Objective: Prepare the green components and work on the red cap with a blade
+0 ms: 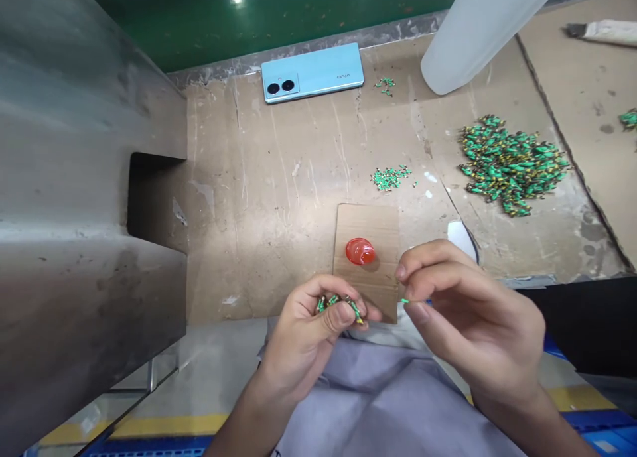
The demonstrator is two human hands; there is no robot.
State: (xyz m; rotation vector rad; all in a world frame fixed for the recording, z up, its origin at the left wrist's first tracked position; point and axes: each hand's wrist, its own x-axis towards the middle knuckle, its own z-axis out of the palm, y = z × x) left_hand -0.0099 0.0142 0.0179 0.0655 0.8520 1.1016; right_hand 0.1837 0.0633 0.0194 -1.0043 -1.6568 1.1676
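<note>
My left hand (318, 324) is closed around several small green and gold parts (342, 303), held low over my lap at the table's near edge. My right hand (462, 304) pinches one tiny green part (405, 300) between thumb and fingers, a short way right of the left hand. Just beyond both hands lies a small cardboard piece (368, 274) with a red dome-shaped cap (359, 251) on it.
A large heap of green parts (510, 165) lies at the right, a smaller cluster (391, 177) mid-table. A light blue phone (313, 72) lies face down at the back. A white plastic container (472, 32) leans at back right. A grey metal machine (74, 211) fills the left.
</note>
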